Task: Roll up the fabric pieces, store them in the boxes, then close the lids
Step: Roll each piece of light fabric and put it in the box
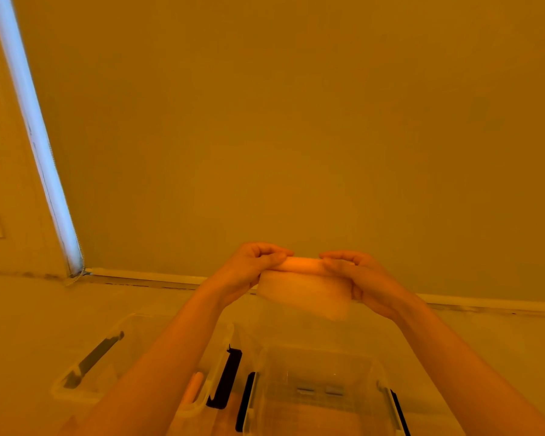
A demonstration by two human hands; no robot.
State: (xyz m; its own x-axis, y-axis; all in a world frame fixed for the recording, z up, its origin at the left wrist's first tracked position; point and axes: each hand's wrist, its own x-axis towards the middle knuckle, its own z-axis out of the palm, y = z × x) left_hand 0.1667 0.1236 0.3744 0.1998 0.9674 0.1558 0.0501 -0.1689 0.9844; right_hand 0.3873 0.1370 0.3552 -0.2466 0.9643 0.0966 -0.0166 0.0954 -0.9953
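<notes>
While the fabric piece (306, 289) is held above the open boxes (318, 391), its rolled top edge is pinched by the left hand (249, 267) and right hand (356, 275); soft, light cloth is best gripped at the ends

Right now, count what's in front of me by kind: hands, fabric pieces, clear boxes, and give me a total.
Hands: 2, the left hand and the right hand, both gripping the fabric
Fabric pieces: 1, the partly rolled fabric piece held up between them
Clear boxes: 2, the left box and the right box, both open
Total: 5
</notes>
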